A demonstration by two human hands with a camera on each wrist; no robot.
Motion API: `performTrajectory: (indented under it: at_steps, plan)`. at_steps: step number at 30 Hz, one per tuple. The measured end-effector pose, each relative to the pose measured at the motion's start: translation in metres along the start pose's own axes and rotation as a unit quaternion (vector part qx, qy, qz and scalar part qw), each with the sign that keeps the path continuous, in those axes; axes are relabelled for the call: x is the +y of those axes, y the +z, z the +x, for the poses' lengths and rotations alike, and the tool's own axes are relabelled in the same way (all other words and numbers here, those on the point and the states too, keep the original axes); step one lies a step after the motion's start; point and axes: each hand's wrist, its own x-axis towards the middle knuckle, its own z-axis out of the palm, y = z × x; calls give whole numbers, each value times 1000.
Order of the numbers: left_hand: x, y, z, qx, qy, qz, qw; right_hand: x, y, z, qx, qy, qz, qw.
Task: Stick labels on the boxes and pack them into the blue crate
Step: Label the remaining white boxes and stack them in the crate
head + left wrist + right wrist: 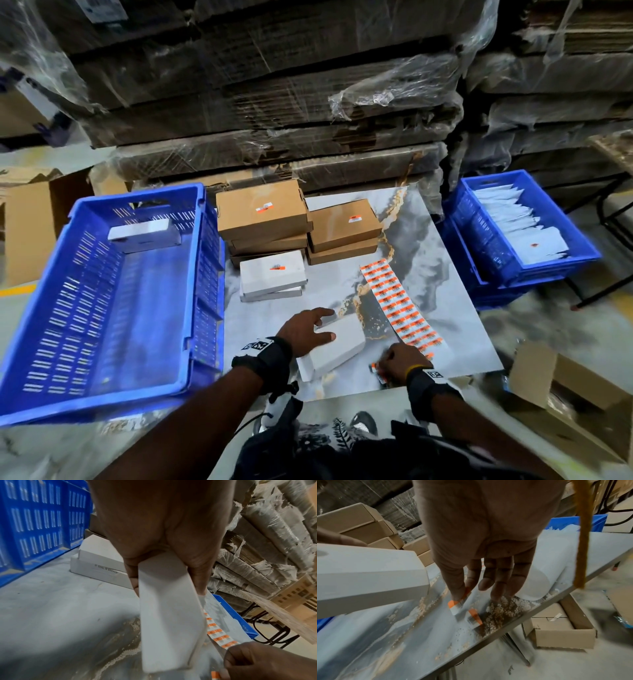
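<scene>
My left hand (301, 330) gripped one white box (334, 346) at its far end, thumb on one side and fingers curled over the other, with the box's near end low at the tabletop (442, 260). In the head view its long axis ran from near-left to far-right. My right hand (399, 363) sat just right of the box's near end — thumb and forefinger pinched one orange-and-white label (457, 603), the other fingers loosely extended toward the table. A second loose label (475, 618) lay on the tabletop just under those fingers.

Beside the right hand, one label sheet (399, 303) stretched away toward the far left, its long axis roughly parallel to the held box, with rows of orange labels; I could not count them.

Farther out I counted two white boxes stacked (272, 279), the top one labelled. Behind them stood brown boxes (262, 214) in two stacks — three at least on the left, two on the right, the top one of each labelled.

To the left stood the blue crate (102, 401), its long axis running away from me, with one white box (144, 234) inside at the far end. At the right a second blue crate (555, 270) held white packets (513, 219), too many to count.
</scene>
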Motion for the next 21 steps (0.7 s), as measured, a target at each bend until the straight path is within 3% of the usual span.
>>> performTrajectory:
  at_steps: [10,21]
  plan:
    - [0,5,-10,-6,-5,-6,1000,-9,13,13,-20,68,-48,996]
    - [-4,-3,-15,2,-29,-17,999,-4,18,22,7,64,-83,994]
